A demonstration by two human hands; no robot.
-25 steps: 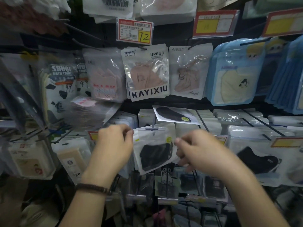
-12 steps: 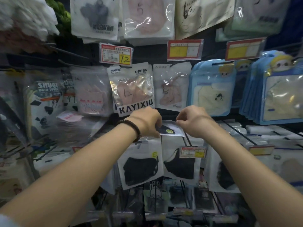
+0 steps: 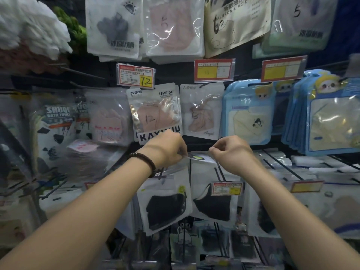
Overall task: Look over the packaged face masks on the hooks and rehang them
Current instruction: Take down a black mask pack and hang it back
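Note:
A flat black face mask packet [image 3: 198,158] with a green sticker lies on top of the hook row at the middle of the rack. My left hand [image 3: 167,148] pinches its left edge and my right hand [image 3: 231,152] pinches its right edge, both with curled fingers. Below them two more black mask packets hang on hooks, one on the left [image 3: 165,206] and one on the right [image 3: 213,201]. Most of the held packet is hidden behind my fingers.
Pink mask packets, the KAYIXIU one [image 3: 156,114] among them, hang just above my hands. Blue cartoon mask packs [image 3: 249,112] fill the right side. Red price tags [image 3: 214,70] sit on hook ends. Bare black hooks [image 3: 282,168] stick out to the right. Towel packs [image 3: 54,129] hang at left.
Both hands left the hanging black mask packet and rose to the flat packet lying on the hooks, where they now pinch its edges. The view tilted upward.

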